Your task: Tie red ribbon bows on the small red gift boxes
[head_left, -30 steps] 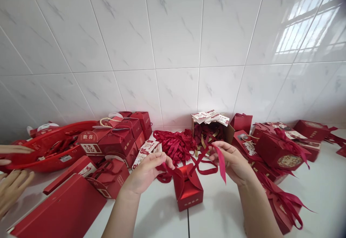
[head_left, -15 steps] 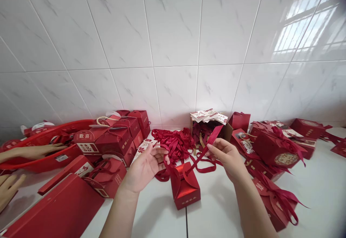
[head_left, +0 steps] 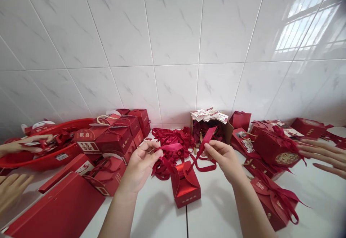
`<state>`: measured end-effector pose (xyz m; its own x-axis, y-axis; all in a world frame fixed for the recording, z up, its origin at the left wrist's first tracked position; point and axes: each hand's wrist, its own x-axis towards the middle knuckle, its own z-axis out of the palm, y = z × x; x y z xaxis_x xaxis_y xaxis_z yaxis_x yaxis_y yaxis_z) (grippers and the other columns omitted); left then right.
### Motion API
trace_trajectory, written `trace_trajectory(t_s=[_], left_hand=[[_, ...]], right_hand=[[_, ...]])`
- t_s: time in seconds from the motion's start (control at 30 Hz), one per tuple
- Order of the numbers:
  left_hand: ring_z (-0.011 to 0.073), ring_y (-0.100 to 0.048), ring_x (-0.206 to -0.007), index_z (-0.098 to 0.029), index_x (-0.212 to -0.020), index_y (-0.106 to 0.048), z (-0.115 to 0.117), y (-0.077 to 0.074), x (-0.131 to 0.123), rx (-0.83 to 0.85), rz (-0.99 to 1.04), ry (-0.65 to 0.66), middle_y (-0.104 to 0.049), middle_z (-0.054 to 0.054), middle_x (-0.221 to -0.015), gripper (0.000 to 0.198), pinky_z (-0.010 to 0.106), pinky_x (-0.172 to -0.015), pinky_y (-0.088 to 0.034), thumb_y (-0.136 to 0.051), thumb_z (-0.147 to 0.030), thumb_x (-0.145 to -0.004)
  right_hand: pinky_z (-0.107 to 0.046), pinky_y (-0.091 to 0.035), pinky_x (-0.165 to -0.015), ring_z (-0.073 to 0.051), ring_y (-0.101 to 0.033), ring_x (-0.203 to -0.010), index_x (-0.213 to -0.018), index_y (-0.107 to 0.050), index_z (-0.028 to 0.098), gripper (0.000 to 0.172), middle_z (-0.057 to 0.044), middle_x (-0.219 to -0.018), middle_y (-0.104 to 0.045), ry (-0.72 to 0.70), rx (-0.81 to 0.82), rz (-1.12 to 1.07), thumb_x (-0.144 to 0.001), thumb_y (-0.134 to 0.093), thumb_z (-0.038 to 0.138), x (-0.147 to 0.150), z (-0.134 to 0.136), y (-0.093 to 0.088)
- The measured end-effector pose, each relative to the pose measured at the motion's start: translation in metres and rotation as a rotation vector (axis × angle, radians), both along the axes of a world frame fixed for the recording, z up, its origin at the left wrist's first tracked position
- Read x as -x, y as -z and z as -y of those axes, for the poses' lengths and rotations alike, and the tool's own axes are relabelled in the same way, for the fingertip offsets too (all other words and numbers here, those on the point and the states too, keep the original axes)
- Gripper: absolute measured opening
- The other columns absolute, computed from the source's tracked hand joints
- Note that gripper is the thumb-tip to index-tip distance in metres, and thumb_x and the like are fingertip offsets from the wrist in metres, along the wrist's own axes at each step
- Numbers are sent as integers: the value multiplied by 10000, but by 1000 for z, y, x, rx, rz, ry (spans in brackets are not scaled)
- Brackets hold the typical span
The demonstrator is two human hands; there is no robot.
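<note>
A small red gift box (head_left: 186, 189) stands on the white table in front of me, its curved top flaps folded in and a red ribbon (head_left: 173, 146) threaded through them. My left hand (head_left: 142, 166) pinches one end of this ribbon between thumb and fingers, up and left of the box. Above and right of the box, my right hand (head_left: 221, 158) pinches the other end, which sticks up past the fingertips. Behind the box lies a tangled heap of red ribbons (head_left: 175, 139).
Red boxes (head_left: 116, 137) are stacked at left, beside a red basin (head_left: 67, 153) where a co-worker's hand (head_left: 29, 146) holds something. A long red box (head_left: 56, 209) lies nearer. Ribboned boxes (head_left: 275, 202) sit at right, near another person's hand (head_left: 324, 155). A carton with cards (head_left: 209, 115) stands behind.
My left hand has closed on its ribbon end and drawn it out leftward. My right hand keeps its end. A person's hand has appeared at right, and the co-worker's hand has lifted from the basin.
</note>
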<state>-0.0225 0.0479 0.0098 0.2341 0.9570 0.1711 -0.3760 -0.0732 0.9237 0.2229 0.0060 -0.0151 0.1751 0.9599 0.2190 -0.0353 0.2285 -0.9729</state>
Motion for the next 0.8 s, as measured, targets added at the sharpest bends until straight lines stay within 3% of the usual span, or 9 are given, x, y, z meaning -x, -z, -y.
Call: trace_trajectory(t_s=[0.17, 0.33, 0.53, 0.7, 0.8], left_hand=[[107, -624, -731, -177, -851, -707, -3, 2, -1, -5, 31, -67, -644, -4, -772, 266, 183, -690, -497, -829, -237, -622], [116, -633, -713, -169, -785, -722, -4, 1, -3, 38, 172, -122, -680, 12, -746, 278, 207, -690, -528, -859, -266, -564], [117, -616, -693, -178, -711, -667, 3, -9, -1, 31, 211, -78, -661, 4, -686, 148, 219, -683, -530, -793, -241, -666], [132, -617, -690, -168, -705, -673, 10, -12, 3, -19, 130, -47, -650, 11, -685, 131, 226, -672, -519, -758, -267, -707], [134, -620, -691, -178, -727, -687, 14, -12, 4, -40, 115, -36, -655, 8, -702, 115, 231, -668, -517, -754, -271, -712]], right_hand=[[-214, -471, -578, -98, -569, -570, -786, -587, 191, 238, 28, -614, -599, 52, -73, -141, -754, -715, 389, -1, 3, 1], [-211, -469, -564, -97, -561, -553, -792, -579, 202, 196, 31, -588, -596, 56, -146, -184, -785, -694, 361, -1, 6, 0], [-203, -463, -592, -98, -546, -608, -791, -632, 209, 116, 20, -630, -602, 57, -205, -143, -817, -668, 317, -3, 14, -4], [-219, -479, -708, -122, -573, -792, -880, -669, 231, 81, -17, -907, -651, 64, -253, -143, -836, -645, 296, -4, 20, -7], [-294, -486, -821, -166, -602, -911, -897, -657, 241, 84, -35, -1046, -649, -13, -264, -223, -858, -611, 299, -3, 24, -10]])
